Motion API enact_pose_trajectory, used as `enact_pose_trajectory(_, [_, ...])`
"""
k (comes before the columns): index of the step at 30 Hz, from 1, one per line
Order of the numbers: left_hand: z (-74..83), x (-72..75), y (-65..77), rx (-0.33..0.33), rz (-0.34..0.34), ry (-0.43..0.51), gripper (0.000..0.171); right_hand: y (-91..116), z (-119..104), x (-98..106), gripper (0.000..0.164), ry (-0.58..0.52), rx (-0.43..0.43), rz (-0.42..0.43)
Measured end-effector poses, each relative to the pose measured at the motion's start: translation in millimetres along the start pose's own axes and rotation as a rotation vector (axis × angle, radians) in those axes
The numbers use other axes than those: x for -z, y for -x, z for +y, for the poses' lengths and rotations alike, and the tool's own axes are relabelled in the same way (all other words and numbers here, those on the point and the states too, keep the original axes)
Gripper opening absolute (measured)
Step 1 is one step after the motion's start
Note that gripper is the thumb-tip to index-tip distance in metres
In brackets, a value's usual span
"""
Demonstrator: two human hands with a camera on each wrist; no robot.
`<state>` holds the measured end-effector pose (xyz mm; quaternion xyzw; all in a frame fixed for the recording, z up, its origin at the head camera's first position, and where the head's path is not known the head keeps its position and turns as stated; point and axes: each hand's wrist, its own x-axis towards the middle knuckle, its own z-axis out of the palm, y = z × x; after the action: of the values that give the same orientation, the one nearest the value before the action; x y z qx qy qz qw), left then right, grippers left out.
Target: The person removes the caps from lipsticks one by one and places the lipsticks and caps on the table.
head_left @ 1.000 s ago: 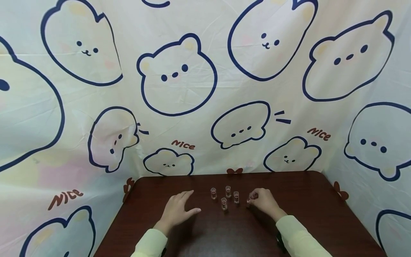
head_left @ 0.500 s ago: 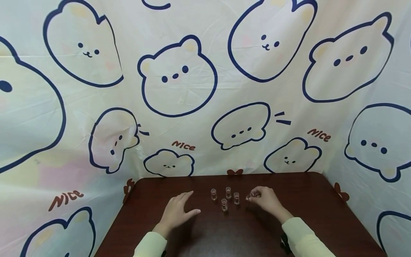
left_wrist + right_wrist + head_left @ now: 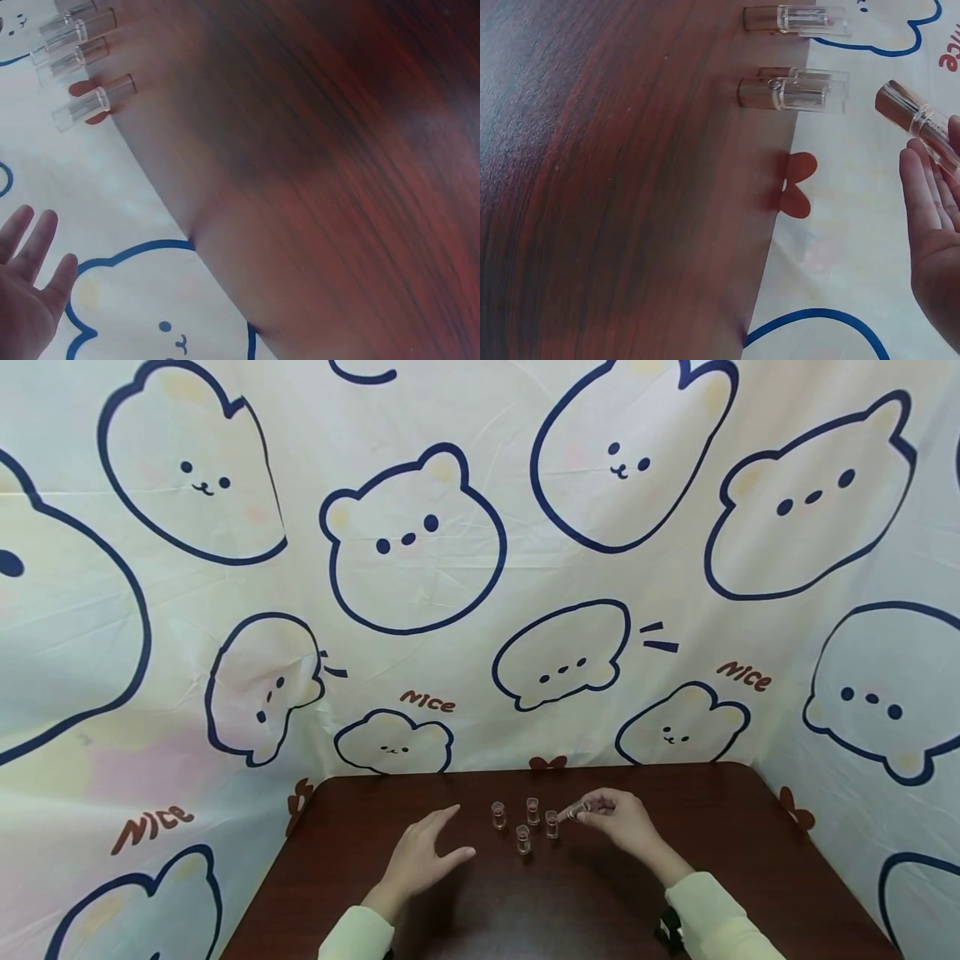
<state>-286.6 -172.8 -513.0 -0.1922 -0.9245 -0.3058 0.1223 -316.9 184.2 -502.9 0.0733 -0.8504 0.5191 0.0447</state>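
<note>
In the head view my right hand (image 3: 618, 818) pinches a small clear lipstick tube (image 3: 576, 810) between thumb and fingers, tilted above the table. The right wrist view shows that tube (image 3: 900, 105) angled, its end sticking out past the fingertips. Several matching clear tubes (image 3: 523, 841) stand upright in a loose group between the hands, the nearest tube (image 3: 552, 825) just left of the held one. My left hand (image 3: 422, 853) hovers to the left of the group, fingers spread and holding nothing. In the left wrist view the left hand (image 3: 30, 289) is likewise bare.
The dark reddish-brown wooden table (image 3: 525, 910) has rounded back corners. A pale cloth (image 3: 465, 585) printed with cartoon bear faces hangs behind it and on both sides, right up to the table's edge.
My right hand has risen slightly and tilted the tube up from near the table, its end now toward the standing tubes. The left hand has barely moved, and the standing tubes have stayed put.
</note>
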Motion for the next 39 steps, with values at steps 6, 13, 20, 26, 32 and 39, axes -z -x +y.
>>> enact_pose_trajectory(6, [5.3, -1.3, 0.9, 0.030, -0.003, 0.167, 0.071, 2, -6, 3, 0.023, -0.115, -0.012, -0.025])
enact_pose_trajectory(13, [9.3, -2.3, -1.9, 0.003, 0.008, 0.295, 0.065, 6, -17, 5, 0.030, -0.291, 0.000, -0.083])
enact_pose_trajectory(20, [15.8, -2.9, -4.6, 0.038, 0.018, 0.367, 0.062, 7, -27, 5, 0.037, -0.389, 0.001, -0.106])
enact_pose_trajectory(26, [21.5, -6.7, -8.4, 0.062, 0.053, 0.444, 0.054, 8, -35, 7, 0.041, -0.446, 0.014, -0.120])
enact_pose_trajectory(32, [25.2, -11.1, -12.2, 0.020, 0.078, 0.496, 0.052, 10, -43, 6, 0.039, -0.513, 0.012, -0.132])
enact_pose_trajectory(39, [35.0, -14.1, -17.7, -0.030, 0.077, 0.578, 0.051, 12, -52, 4, 0.037, -0.599, -0.010, -0.129])
